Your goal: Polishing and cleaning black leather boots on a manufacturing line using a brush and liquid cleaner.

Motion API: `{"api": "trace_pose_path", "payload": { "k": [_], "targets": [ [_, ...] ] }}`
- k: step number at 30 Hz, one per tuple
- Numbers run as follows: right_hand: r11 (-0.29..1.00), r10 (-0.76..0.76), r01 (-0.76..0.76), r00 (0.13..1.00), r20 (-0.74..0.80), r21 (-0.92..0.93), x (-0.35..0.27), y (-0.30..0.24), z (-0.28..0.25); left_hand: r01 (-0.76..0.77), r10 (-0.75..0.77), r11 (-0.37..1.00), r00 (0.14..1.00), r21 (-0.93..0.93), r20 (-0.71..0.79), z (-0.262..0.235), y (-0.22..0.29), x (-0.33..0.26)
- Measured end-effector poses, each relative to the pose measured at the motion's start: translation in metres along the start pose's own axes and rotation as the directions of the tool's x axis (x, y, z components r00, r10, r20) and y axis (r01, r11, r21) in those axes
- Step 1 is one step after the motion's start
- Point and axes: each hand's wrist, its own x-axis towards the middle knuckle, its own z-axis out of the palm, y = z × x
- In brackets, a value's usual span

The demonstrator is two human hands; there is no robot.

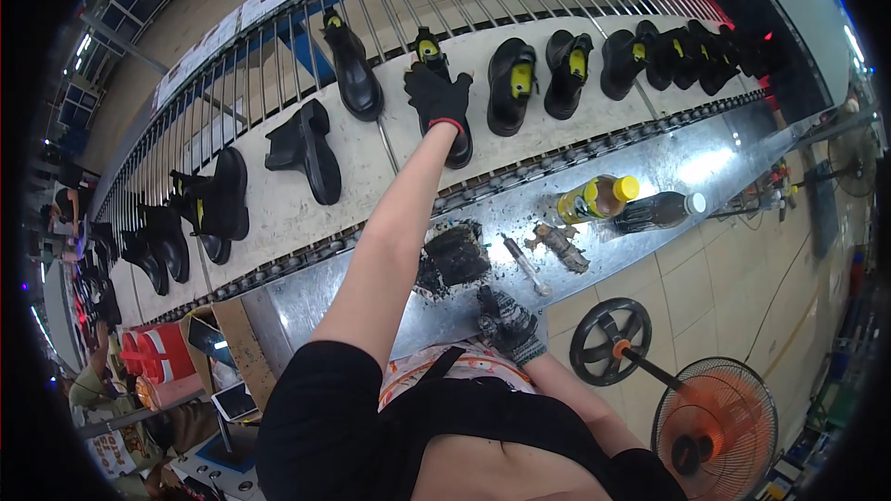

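1. The black shoe is at the upper middle of the frame, on the pale conveyor. Its yellow-lined mouth is toward the top of the frame and its toe toward the bottom, so the long axis runs nearly up and down, with the toe end leaning slightly right.
2. The left hand, in a black glove, lies across the middle of that shoe, directly over it. Its forearm comes up from the lower left, so the reach crosses the shoe's long axis at a slant.
3. The thumb of this left grip is spread toward the right. Black glove against black shoe hides the fingertips; I cannot tell whether they are closed around it or only resting on it.
4. The right hand, in a grey glove, is at the lower middle, by the near edge of the metal tabletop. It is well apart from the shoe, making the left the nearer hand. Whether this grip holds anything is unclear.
5. A black boot stands to the left of the covered shoe, and another yellow-lined shoe to its right, neither touching it.
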Motion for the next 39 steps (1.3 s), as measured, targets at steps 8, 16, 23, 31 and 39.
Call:
{"api": "trace_pose_path", "payload": {
  "k": [8,16,23,31,39],
  "targets": [
    [0.996,-0.088,0.088,0.982,-0.167,-0.011,0.0,0.02,0.018,0.461,-0.176,0.629,0.869,-0.626,0.462,-0.006,-0.062,0.038],
    [0.657,0.22,-0.203,0.973,0.073,0.726,-0.001,0.054,0.046,0.281,0.126,0.555,0.902,-0.783,0.413,-0.198,-0.156,-0.002],
    [0.957,-0.055,0.015,0.99,-0.132,-0.289,0.003,0.065,0.048,0.362,-0.204,0.804,0.913,-0.471,0.354,-0.333,-0.225,-0.116],
    [0.992,-0.108,0.122,0.931,-0.348,0.017,-0.003,-0.007,0.031,0.235,-0.187,0.912,0.968,-0.336,0.169,-0.341,-0.257,-0.162],
    [0.912,0.014,0.083,0.972,-0.233,0.402,-0.037,-0.036,0.039,0.673,0.224,0.362,0.608,-0.645,0.761,-0.292,-0.305,-0.05]
  ]
}}
